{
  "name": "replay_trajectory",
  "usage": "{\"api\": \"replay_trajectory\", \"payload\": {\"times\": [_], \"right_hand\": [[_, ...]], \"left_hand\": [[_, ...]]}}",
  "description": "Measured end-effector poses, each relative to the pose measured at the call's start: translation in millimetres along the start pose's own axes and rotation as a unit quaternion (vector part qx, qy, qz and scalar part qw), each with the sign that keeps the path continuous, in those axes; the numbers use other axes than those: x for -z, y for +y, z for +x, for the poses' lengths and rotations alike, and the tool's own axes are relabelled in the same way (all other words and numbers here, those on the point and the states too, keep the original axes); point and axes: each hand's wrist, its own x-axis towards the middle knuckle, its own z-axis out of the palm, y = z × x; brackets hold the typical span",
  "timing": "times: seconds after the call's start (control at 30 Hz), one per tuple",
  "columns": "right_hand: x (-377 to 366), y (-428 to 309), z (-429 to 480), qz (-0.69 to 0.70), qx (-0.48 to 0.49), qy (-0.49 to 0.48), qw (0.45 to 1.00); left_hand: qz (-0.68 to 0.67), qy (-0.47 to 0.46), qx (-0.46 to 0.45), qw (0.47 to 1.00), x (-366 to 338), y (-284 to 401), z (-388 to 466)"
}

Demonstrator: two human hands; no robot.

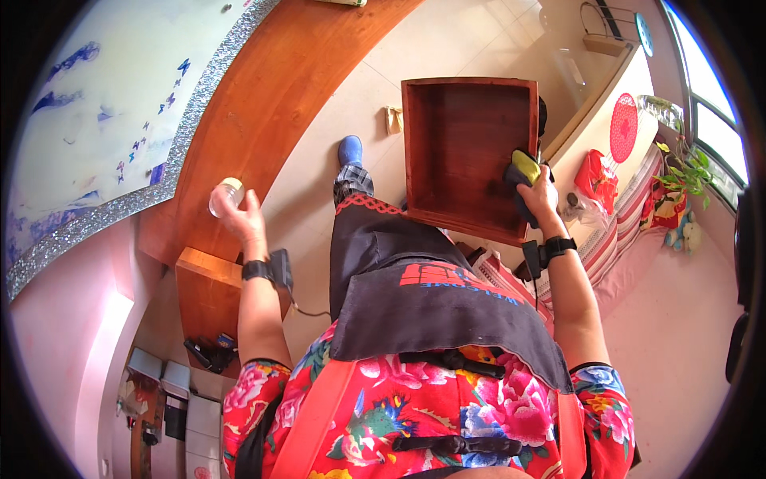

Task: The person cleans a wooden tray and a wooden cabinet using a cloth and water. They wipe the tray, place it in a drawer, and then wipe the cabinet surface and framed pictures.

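Note:
My left hand [242,218] is around a small clear jar [233,184] with a pale yellow top, held over a curved wooden surface [263,108]. On the right, my right hand [541,194] clasps a dark cloth [520,188] with a yellow-green patch [525,166]. That cloth lies over the right rim of an open reddish-brown wooden drawer [467,143]. Nothing shows inside the drawer. Whether my fingers also grip its side wall is hidden. The drawer's lower edge is close to my dark apron [389,245].
A whiteboard [119,120] with a glittery border leans over the left side. A blue shoe [350,151] stands on the tiled floor. On the right are a red plastic bag [595,179], a round red mat [623,127] and a leafy plant [694,170] by the window.

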Motion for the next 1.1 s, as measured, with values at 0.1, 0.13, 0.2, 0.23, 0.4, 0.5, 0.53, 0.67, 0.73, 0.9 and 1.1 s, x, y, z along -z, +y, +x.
{"api": "replay_trajectory", "payload": {"times": [0.1,0.13,0.2,0.23,0.4,0.5,0.53,0.67,0.73,0.9,1.1], "right_hand": [[18.1,7.8,26.6,-0.012,0.051,-0.024,0.998],[25.7,14.2,37.5,-0.001,0.067,-0.033,0.997],[42.4,28.4,55.5,0.026,0.097,-0.047,0.994],[50.6,36.7,67.1,0.05,0.111,-0.055,0.991],[70.2,77.3,140.1,0.348,0.134,-0.249,0.894],[64.5,106.4,185.5,0.362,0.058,-0.3,0.88],[56.1,116.3,197.7,0.363,0.046,-0.279,0.888],[11.3,155.1,242.1,0.411,0.086,-0.24,0.875],[-9.4,171.4,263.1,0.424,0.099,-0.249,0.865],[-51.7,179.2,308.7,0.445,0.144,-0.243,0.85],[-85.3,174.2,324.3,0.327,0.19,-0.177,0.909]], "left_hand": [[-0.362,-0.237,0.139,0.891,-53.5,63.0,-41.6],[-0.262,-0.361,0.135,0.885,-77.6,85.6,-50.9],[-0.287,-0.521,0.168,0.786,-120.4,134.5,-73.5],[-0.283,-0.581,0.18,0.741,-140.3,158.0,-81.4],[-0.547,-0.679,0.262,0.414,-192.7,257.7,-110.5],[-0.559,-0.598,0.286,0.498,-204.2,311.2,-113.0],[-0.551,-0.593,0.281,0.516,-209.8,327.8,-106.4],[-0.483,-0.606,0.281,0.566,-217.9,377.8,-96.1],[-0.468,-0.603,0.266,0.588,-221.0,394.7,-101.2],[-0.417,-0.608,0.365,0.568,-231.0,412.7,-116.9],[-0.424,-0.508,0.377,0.648,-250.9,408.7,-125.7]]}}
